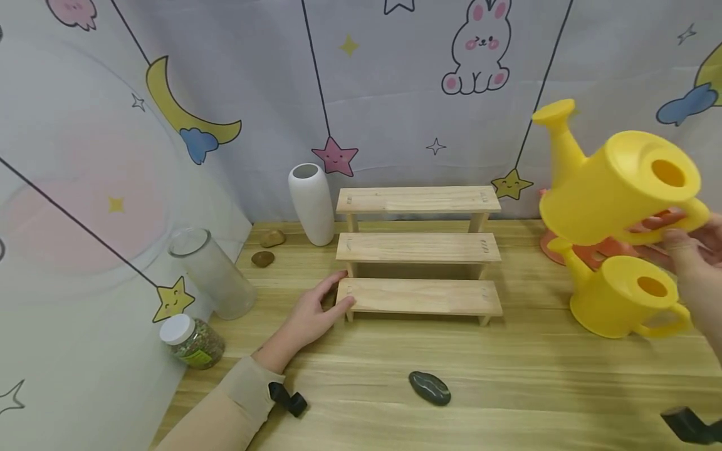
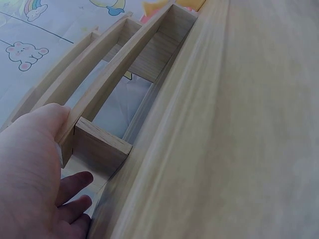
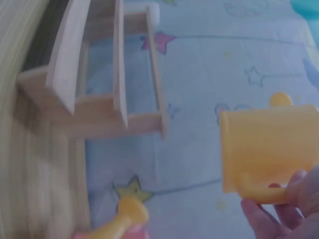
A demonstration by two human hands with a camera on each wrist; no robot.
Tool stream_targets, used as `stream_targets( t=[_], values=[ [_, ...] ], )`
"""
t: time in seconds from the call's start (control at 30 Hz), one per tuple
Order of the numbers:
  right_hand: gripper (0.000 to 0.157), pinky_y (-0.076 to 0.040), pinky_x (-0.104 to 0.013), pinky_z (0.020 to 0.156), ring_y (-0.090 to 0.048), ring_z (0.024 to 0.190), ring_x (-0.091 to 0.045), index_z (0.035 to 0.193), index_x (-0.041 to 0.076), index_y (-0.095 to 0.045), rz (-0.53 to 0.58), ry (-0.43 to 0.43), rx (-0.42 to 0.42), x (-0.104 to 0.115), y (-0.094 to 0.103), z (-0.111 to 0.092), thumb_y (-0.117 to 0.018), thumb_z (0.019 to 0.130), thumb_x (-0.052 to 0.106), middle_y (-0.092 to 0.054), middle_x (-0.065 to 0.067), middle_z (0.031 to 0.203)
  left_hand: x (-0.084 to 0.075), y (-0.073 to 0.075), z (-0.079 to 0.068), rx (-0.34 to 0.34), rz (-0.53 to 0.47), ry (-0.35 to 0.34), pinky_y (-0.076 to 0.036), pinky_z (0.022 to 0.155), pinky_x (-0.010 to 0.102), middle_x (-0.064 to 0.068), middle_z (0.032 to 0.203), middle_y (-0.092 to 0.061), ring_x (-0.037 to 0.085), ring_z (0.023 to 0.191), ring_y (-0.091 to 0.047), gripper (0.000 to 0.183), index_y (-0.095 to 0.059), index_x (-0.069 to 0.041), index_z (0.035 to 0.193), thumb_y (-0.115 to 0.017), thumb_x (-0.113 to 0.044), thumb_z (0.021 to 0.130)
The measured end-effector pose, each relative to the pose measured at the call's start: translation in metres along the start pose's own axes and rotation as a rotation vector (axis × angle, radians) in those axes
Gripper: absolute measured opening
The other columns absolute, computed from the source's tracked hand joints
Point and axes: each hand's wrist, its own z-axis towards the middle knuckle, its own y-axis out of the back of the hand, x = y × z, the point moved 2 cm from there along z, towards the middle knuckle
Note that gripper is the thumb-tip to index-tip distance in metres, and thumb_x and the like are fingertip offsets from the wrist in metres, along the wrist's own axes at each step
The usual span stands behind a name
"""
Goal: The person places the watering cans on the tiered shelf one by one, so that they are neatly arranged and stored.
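My right hand (image 1: 694,254) grips the handle of a yellow watering can (image 1: 603,188), held up in the air at the right with its spout toward the left. Beneath it, a second yellow watering can (image 1: 617,300) stands on the table. The right wrist view shows the fingers curled around the handle of the raised can (image 3: 271,144). On the left, my left hand (image 1: 307,316) holds the left end of the lowest step of a three-step wooden stand (image 1: 420,294). In the left wrist view its thumb lies on the board (image 2: 99,89), and other fingers are bent beside the leg.
Behind the cans, a coral-coloured object (image 1: 598,250) is partly hidden. A white vase (image 1: 313,207), a clear glass vase (image 1: 217,275), two brown stones (image 1: 262,259) and a white-lidded jar (image 1: 194,344) stand on the left. One dark stone (image 1: 430,388) lies in front of the stand.
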Motion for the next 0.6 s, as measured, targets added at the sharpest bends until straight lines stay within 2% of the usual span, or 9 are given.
stream_targets(
  t=[0.07, 0.13, 0.23, 0.33, 0.43, 0.57, 0.6],
  values=[
    [0.025, -0.055, -0.012, 0.083, -0.073, 0.102, -0.003, 0.125, -0.006, -0.06, -0.139, -0.086, -0.027, 0.006, -0.016, 0.003, -0.051, 0.102, 0.001, -0.07, 0.0, 0.114, 0.001, 0.0, 0.0, -0.001, 0.003, 0.002, -0.038, 0.121, 0.05, 0.0, 0.157, -0.05, 0.023, 0.148, -0.045, 0.066, -0.045, -0.032, 0.154, -0.065, -0.057, 0.096],
    [0.025, -0.054, -0.008, 0.082, -0.072, 0.099, 0.004, 0.126, 0.004, -0.062, -0.298, -0.156, -0.021, 0.01, -0.03, 0.006, -0.051, 0.104, 0.008, -0.069, 0.007, 0.114, 0.001, 0.0, 0.0, -0.002, 0.002, 0.005, -0.038, 0.121, 0.05, -0.001, 0.157, -0.049, 0.022, 0.148, -0.045, 0.066, -0.045, -0.032, 0.154, -0.064, -0.058, 0.096],
    [0.023, -0.053, -0.006, 0.08, -0.071, 0.097, 0.006, 0.124, 0.005, -0.064, -0.44, -0.172, 0.004, 0.013, -0.051, 0.013, -0.053, 0.105, 0.013, -0.069, 0.01, 0.113, 0.002, 0.0, 0.001, -0.003, -0.004, 0.002, -0.038, 0.121, 0.051, -0.001, 0.158, -0.049, 0.023, 0.149, -0.044, 0.066, -0.045, -0.031, 0.154, -0.065, -0.057, 0.096],
    [0.023, -0.055, -0.008, 0.079, -0.072, 0.097, 0.004, 0.124, 0.006, -0.065, -0.476, -0.164, 0.026, 0.014, -0.071, 0.021, -0.055, 0.105, 0.014, -0.07, 0.007, 0.112, 0.002, 0.0, 0.001, -0.004, -0.014, 0.001, -0.038, 0.121, 0.051, -0.001, 0.158, -0.049, 0.023, 0.149, -0.044, 0.066, -0.045, -0.031, 0.154, -0.065, -0.056, 0.096],
    [0.024, -0.057, -0.012, 0.077, -0.074, 0.095, 0.002, 0.124, 0.004, -0.065, -0.429, -0.172, 0.055, 0.011, -0.088, 0.029, -0.058, 0.103, 0.014, -0.072, 0.005, 0.111, 0.001, 0.0, 0.0, -0.004, -0.014, 0.001, -0.037, 0.122, 0.051, -0.002, 0.158, -0.048, 0.022, 0.149, -0.043, 0.066, -0.045, -0.031, 0.154, -0.065, -0.056, 0.096],
    [0.028, -0.056, -0.01, 0.077, -0.071, 0.095, 0.008, 0.128, 0.008, -0.064, -0.429, -0.21, 0.083, 0.004, -0.109, 0.036, -0.062, 0.102, 0.02, -0.069, 0.012, 0.111, 0.0, 0.0, 0.0, 0.003, -0.009, -0.004, -0.037, 0.122, 0.05, -0.001, 0.158, -0.048, 0.023, 0.15, -0.043, 0.066, -0.044, -0.031, 0.154, -0.064, -0.057, 0.096],
    [0.031, -0.056, -0.009, 0.077, -0.07, 0.094, 0.01, 0.129, 0.008, -0.063, -0.444, -0.223, 0.088, 0.002, -0.113, 0.037, -0.062, 0.102, 0.022, -0.068, 0.011, 0.112, 0.0, 0.0, 0.0, 0.004, -0.007, -0.004, -0.037, 0.122, 0.05, -0.001, 0.158, -0.049, 0.022, 0.149, -0.043, 0.066, -0.044, -0.031, 0.154, -0.064, -0.057, 0.096]
  ],
)
